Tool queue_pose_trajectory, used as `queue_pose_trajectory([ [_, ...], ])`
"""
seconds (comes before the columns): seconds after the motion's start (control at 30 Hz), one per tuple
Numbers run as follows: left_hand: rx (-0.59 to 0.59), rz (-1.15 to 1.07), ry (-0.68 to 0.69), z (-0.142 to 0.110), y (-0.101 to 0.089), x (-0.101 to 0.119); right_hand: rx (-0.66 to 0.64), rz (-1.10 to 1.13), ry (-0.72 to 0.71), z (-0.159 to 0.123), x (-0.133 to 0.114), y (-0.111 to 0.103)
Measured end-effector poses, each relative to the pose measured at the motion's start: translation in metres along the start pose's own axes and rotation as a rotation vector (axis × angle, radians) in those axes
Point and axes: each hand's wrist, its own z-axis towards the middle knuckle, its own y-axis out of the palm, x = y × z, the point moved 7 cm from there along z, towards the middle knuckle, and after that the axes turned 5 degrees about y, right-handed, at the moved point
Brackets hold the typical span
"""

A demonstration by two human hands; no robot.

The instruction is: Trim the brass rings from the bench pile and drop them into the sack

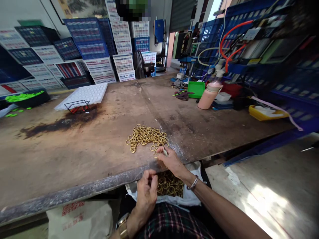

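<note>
With twelve o'clock straight ahead of the wearer, the small gold-coloured round rings (147,135) lie in a loose heap at twelve on the brown, stained tabletop (112,149). More fill the open white sack (195,198) below the near edge. They look like metal: each probably light, stiff and hard to damage, but smooth enough to slip or roll. Overlapping ones may drag neighbours along, so a loose ring at the heap's edge is easier, taken by opposite sides of its rim between thumb and forefinger.

The right hand (171,162) pinches a slim pale object (165,152), its fingertips beside a ring at the heap's near side. The left hand (147,191) is half curled by the sack, thumb close to the fingers; whether it grips anything, I cannot tell. The table edge juts between sack and heap, and the right forearm (214,199) reaches past the sack's side.

Farther off stand a white dimpled tray (87,94) and black wire rack (77,107) at eleven, and a pink bottle (208,97) at one.
</note>
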Motion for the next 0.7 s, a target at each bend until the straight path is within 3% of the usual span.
queue_pose_trajectory([
  [0.1,0.066,-0.014,0.013,0.009,-0.011,0.006,-0.132,0.186,0.138,-0.014,0.013,0.013],
  [0.3,-0.014,-0.032,0.085,0.022,-0.012,0.009,-0.319,0.305,0.271,-0.029,0.025,0.031],
  [0.37,-0.033,-0.055,0.053,0.021,-0.01,0.007,-0.302,0.239,0.24,-0.029,0.023,0.029],
  [0.53,-0.082,-0.146,-0.098,0.02,-0.003,0.003,-0.232,0.001,-0.006,-0.03,0.005,0.021],
  [0.7,-0.178,-0.327,-0.293,0.015,0.008,-0.005,-0.22,-0.103,-0.053,-0.031,0.006,0.02],
])
